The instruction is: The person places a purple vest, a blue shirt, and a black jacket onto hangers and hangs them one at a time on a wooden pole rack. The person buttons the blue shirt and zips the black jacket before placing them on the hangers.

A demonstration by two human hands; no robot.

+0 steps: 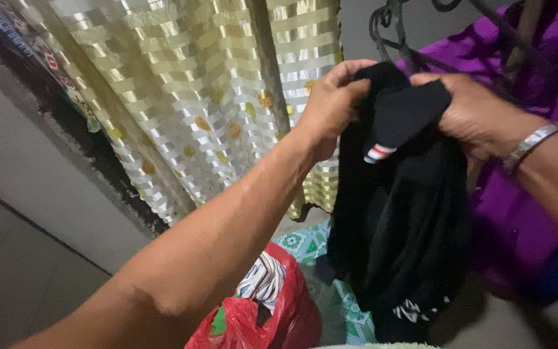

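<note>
- A person's left hand (pixel 332 103) grips the top edge of a black garment (pixel 398 220), fingers curled closed over the cloth, the bare forearm stretching up from the lower left of the view.
- The right hand (pixel 479 113) clutches the same garment from the other side, closed on a folded part that carries a small red, white and blue tab; a silver bracelet (pixel 532 143) circles that wrist.
- The black garment hangs in mid-air between the two hands, at the centre right, its lower end carrying a white pattern, dangling above a patterned green floor mat (pixel 305 244).
- A red plastic bag (pixel 279 317) sits open below, just beside the hanging cloth, with striped fabric showing in its mouth.
- Purple cloth (pixel 518 226) drapes behind the right arm, seemingly over a dark metal frame (pixel 389 29), though blur makes that hard to confirm.
- A gold-and-white striped curtain (pixel 188 97) with round gold spots fills the background at left.
</note>
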